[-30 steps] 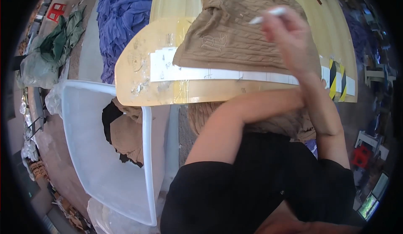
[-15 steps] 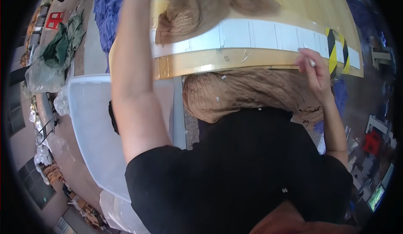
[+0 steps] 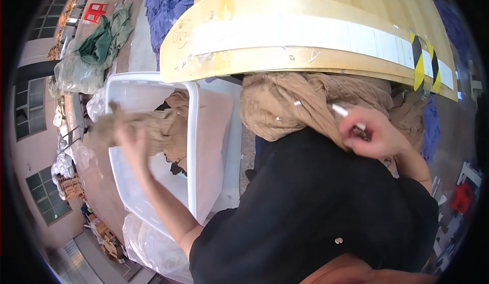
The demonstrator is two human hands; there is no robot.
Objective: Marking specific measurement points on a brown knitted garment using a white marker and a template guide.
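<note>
My left hand point(image 3: 133, 144) is over the open white plastic bin point(image 3: 192, 146) at the left, blurred by motion. A brown garment or cloth point(image 3: 162, 126) stretches past this hand, partly inside the bin and partly beyond its left rim. The blur hides whether the fingers grip it. My right hand point(image 3: 374, 133) is curled closed in front of my chest, around a slim white stick point(image 3: 340, 110) whose exact kind I cannot make out. Just beside that hand, a heap of brown pleated cloth point(image 3: 282, 105) lies between my body and the table edge.
Ahead is a yellowish table point(image 3: 305, 3) with a white marked strip point(image 3: 285, 33) and black-and-yellow tape point(image 3: 425, 65). Purple cloth point(image 3: 168, 19) is piled at its left. Clear plastic bags point(image 3: 153, 243), a green cloth point(image 3: 97, 47) and a red stool point(image 3: 95, 13) are on the floor.
My left hand has swung from the tabletop down left to the bin, and the brown cloth has gone from table to bin. My right hand has drawn back from the table edge towards my chest.
</note>
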